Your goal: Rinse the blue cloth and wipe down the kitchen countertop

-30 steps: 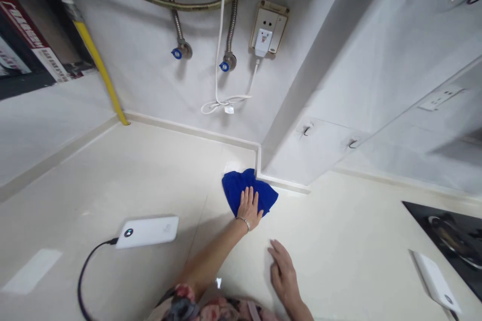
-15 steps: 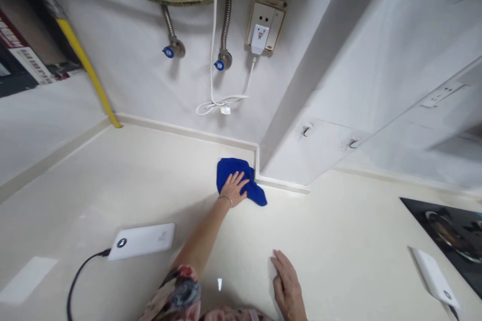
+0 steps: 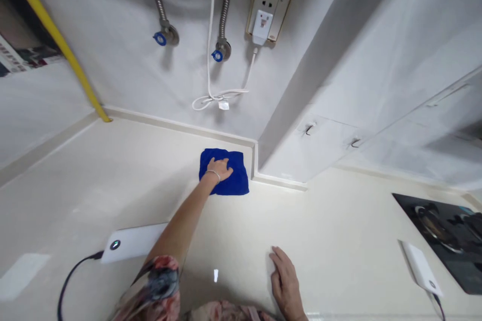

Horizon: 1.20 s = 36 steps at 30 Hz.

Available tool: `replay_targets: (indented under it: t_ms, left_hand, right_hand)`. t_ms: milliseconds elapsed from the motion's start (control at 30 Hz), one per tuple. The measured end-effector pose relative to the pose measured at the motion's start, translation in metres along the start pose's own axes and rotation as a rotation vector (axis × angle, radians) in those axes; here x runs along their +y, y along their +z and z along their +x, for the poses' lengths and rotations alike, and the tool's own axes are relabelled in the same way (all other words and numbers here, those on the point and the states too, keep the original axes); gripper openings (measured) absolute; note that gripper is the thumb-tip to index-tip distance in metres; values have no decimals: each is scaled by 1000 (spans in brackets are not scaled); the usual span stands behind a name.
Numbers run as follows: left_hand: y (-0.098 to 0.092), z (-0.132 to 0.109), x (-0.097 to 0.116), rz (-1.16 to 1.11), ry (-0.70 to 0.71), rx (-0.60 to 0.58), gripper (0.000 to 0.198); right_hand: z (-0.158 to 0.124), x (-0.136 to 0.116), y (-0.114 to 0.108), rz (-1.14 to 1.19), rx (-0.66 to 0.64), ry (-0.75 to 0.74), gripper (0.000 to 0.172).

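Note:
A blue cloth [image 3: 237,180] lies spread in a rough square on the pale countertop [image 3: 324,241], close to the inner corner of the low ledge. My left hand [image 3: 220,168], with a bracelet at its wrist, presses down on the cloth, fingers bent into it. The fingertips are partly hidden. Nearer to me, my right hand [image 3: 285,281] rests on the countertop, holding nothing. Its fingers are stretched out close together and the thumb stands a little apart.
A white power bank [image 3: 128,243] with a black cable lies by my left forearm, partly covered by it. Another white power bank [image 3: 420,267] is beside the black gas stove [image 3: 444,241] at right. Against the wall are a plugged socket [image 3: 269,10], a white cord [image 3: 211,35] and a yellow pipe [image 3: 64,50].
My left hand and the blue cloth have moved left along the wall. The cloth lies more squarely spread, and the hand's fingers look more bent. My right hand has stayed put.

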<state>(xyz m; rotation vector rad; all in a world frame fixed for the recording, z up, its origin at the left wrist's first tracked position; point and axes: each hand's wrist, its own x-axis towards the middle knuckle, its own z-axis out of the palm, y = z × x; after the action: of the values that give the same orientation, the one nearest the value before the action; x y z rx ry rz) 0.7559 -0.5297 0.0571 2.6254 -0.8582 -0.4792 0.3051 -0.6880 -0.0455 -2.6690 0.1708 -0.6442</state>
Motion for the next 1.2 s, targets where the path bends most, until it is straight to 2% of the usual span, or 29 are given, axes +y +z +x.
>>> replay_targets:
  t_ms: [133, 200, 300, 433, 567, 767, 967, 1200]
  left_hand:
    - [55, -16, 40, 93, 37, 118, 73]
    - [79, -25, 52, 130, 41, 170, 73]
    - [97, -32, 58, 123, 72, 196, 70]
    - [93, -23, 57, 105, 88, 197, 65]
    - [85, -5, 58, 78, 63, 190, 63]
    - [82, 23, 59, 50, 65, 229, 61]
    - [77, 51, 58, 51, 69, 218, 60]
    - [72, 60, 57, 84, 89, 206, 59]
  right_hand:
    - [0, 2, 1, -32, 13, -36, 52]
    - [0, 3, 1, -39, 18, -44, 52]
    - [0, 2, 2, -43, 24, -44, 52]
    - [1, 1, 1, -42, 35, -54, 52]
    - [3, 0, 1, -55, 32, -74, 55]
    - [6, -4, -2, -42, 32, -53, 53]
    - [9, -8, -4, -28, 33, -39, 56]
    - [7, -7, -6, -31, 0, -8, 54]
